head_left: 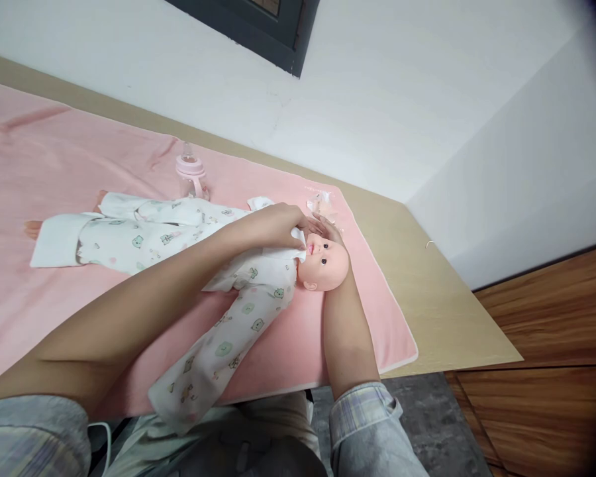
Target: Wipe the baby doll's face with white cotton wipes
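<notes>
A baby doll [328, 265] lies on its back with its bald head to the right and bare feet to the left. It wears a white shirt [251, 301] with small animal prints and matching pants [114, 240]. My left hand [284, 225] reaches across the chest and pinches the shirt's white collar beside the chin. On the far side of the head is my right hand [328, 227], its visible fingers stretched out near the neck and partly hidden. The doll's head lies against my right wrist. One long sleeve stretches toward me over the table edge.
A pink blanket [377, 324] covers much of the wooden table [442, 311]. Beyond the doll stand a pink-topped baby bottle [191, 169] and a small clear plastic package [322, 202]. A white wall [377, 99] runs behind; wooden panels [551, 411] are at right.
</notes>
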`<action>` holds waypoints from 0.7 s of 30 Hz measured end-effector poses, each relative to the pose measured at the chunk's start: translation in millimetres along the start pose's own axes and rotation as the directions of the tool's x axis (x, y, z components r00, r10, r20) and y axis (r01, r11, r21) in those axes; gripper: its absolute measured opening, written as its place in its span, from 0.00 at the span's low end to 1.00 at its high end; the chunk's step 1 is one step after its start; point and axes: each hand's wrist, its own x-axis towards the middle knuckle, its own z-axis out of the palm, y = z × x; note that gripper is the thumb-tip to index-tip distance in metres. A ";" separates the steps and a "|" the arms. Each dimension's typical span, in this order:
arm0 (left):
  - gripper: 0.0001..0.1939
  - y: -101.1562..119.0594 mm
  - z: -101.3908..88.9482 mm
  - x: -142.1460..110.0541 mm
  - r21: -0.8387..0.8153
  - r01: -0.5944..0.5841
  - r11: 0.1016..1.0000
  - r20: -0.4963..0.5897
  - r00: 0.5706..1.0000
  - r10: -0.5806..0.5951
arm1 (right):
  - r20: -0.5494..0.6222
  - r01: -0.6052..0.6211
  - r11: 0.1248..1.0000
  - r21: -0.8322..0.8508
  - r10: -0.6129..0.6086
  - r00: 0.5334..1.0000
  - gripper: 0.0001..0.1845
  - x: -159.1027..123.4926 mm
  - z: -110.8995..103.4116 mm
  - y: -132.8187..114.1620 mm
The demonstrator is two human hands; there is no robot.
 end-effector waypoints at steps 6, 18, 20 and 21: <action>0.10 -2.4 -0.2 -0.5 0.004 -0.002 1.000 -0.036 0.999 0.002 | 0.019 0.014 1.000 0.016 -0.014 1.000 0.19 -0.2 -1.6 1.7; 0.09 7.5 -0.3 -1.2 0.075 0.005 0.997 -0.113 0.994 0.003 | 0.010 -0.043 0.999 0.004 0.043 0.999 0.15 17.1 -6.7 4.8; 0.09 8.0 1.2 0.1 0.090 0.006 0.996 -0.117 0.993 0.005 | 0.021 -0.050 0.999 0.002 0.050 0.999 0.14 21.1 -7.7 4.9; 0.09 8.1 2.0 0.6 0.100 0.002 0.995 -0.115 0.993 0.009 | 0.031 -0.051 0.999 0.005 0.051 0.998 0.14 22.3 -7.7 4.7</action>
